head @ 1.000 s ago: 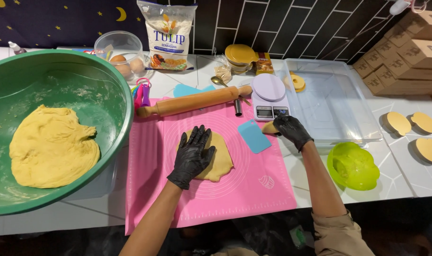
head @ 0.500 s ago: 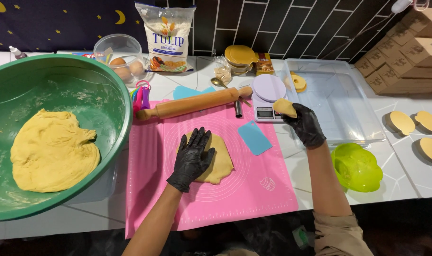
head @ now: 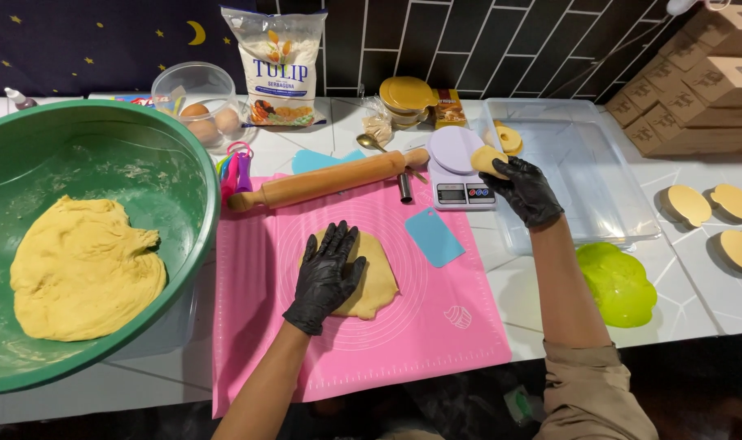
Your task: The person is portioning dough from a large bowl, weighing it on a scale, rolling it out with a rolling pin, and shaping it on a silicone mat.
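My left hand (head: 328, 274), in a black glove, lies flat with fingers spread on a flattened piece of yellow dough (head: 374, 279) in the middle of a pink silicone mat (head: 436, 326). My right hand (head: 524, 189), also gloved, holds a small lump of dough (head: 487, 160) just above the right edge of a white kitchen scale (head: 456, 167). A wooden rolling pin (head: 330, 180) lies across the mat's far edge. A light blue scraper (head: 434, 236) rests on the mat beside the scale.
A big green bowl (head: 184, 155) with a large dough mass (head: 82, 269) fills the left. A clear tray (head: 583, 171), a lime green mould (head: 617, 282), yellow dough cut-outs (head: 687, 204), a flour bag (head: 281, 67), eggs in a bowl (head: 204, 114) and cardboard boxes (head: 697, 81) surround the mat.
My right hand has lifted the small dough lump from the mat's right edge up and back to the scale. The left hand has stayed on the flattened dough.
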